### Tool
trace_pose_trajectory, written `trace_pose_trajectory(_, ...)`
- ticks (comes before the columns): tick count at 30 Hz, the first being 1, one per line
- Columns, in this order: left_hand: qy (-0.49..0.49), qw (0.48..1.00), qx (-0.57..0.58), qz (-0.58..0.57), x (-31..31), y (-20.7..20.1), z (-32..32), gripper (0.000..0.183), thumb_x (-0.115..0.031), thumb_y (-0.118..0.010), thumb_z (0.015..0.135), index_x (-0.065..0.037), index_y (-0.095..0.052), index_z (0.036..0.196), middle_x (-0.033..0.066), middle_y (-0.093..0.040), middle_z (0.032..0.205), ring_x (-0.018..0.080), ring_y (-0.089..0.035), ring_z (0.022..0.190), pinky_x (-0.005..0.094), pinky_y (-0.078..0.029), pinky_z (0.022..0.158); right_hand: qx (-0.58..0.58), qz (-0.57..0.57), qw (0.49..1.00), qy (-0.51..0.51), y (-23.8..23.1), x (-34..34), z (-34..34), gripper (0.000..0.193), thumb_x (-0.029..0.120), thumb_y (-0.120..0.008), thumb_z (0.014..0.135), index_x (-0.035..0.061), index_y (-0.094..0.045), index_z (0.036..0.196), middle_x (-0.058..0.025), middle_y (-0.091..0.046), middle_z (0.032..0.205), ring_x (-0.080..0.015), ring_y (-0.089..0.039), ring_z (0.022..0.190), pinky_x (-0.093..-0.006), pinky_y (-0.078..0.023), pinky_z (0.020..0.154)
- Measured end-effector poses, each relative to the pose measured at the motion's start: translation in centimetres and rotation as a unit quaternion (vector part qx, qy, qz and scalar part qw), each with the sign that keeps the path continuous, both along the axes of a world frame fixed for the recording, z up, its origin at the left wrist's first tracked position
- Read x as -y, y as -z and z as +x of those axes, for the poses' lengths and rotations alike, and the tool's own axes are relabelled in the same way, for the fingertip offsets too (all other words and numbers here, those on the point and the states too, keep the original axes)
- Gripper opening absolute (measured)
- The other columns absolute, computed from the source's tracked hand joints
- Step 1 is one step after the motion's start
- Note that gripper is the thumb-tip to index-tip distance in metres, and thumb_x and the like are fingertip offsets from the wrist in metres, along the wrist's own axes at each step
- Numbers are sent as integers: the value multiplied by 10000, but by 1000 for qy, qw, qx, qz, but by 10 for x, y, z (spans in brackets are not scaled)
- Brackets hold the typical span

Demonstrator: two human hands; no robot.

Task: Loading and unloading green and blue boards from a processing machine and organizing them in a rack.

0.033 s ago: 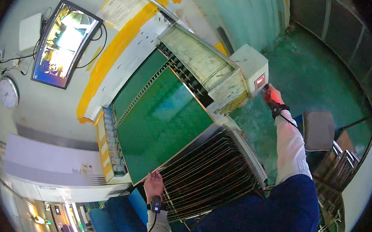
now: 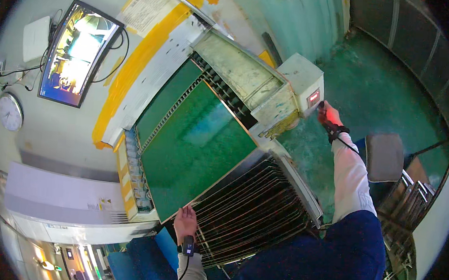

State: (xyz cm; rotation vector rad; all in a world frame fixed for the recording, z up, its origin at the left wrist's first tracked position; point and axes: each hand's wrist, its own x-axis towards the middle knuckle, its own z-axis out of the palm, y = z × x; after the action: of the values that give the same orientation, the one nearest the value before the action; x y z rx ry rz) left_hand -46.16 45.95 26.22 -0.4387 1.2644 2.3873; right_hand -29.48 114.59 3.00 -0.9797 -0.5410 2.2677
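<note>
A large green flat panel [image 2: 198, 143] lies tilted on a machine bed, above a rack of thin metal bars [image 2: 253, 209]. My left hand [image 2: 186, 221] rests flat against the panel's near edge with its fingers spread; it wears a wrist strap with a cable. My right hand [image 2: 329, 115] reaches out to a pale control box [image 2: 301, 78] at the machine's far corner, fingertips by its red lit display [image 2: 314, 97]. That hand glows red from the light and holds nothing that I can see.
A monitor [image 2: 77, 51] and a round clock [image 2: 10, 112] hang on the wall at left. A grey stool [image 2: 384, 156] stands on the green floor [image 2: 384, 83] at right, with stacked metal frames [image 2: 413, 200] beside it. A yellow-striped side rail [image 2: 130, 185] borders the panel.
</note>
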Motion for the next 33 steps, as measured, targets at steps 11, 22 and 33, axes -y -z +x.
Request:
trace_pose_trajectory(11,107,898,-223,-365,15,17,59,417,-214,-649,965,-1,-542,1307,148,-675,1116,264,-662,953,382,-542,886,43,-9,999,-25,-47,30,-7,329,402,-579,1002,130,-570,817,39,-425,603,-128,-393,476,-304,-333,454)
trace_pose_trajectory(22,210,480,-444,-727,5,29,159,676,-290,-741,865,-41,-476,1434,187,-382,1540,404,-345,1408,530,-270,1148,45,35,998,-25,-37,23,-2,415,413,-544,1020,134,-462,724,19,-411,581,-155,-392,478,-323,-321,464)
trace_pose_trajectory(33,174,463,-447,-745,-8,32,162,621,-290,-712,891,-33,-502,1417,173,-386,1546,401,-351,1403,521,-272,1141,27,31,999,-31,-19,14,-1,343,371,-613,980,62,-629,830,-23,-552,645,-171,-490,484,-340,-373,446)
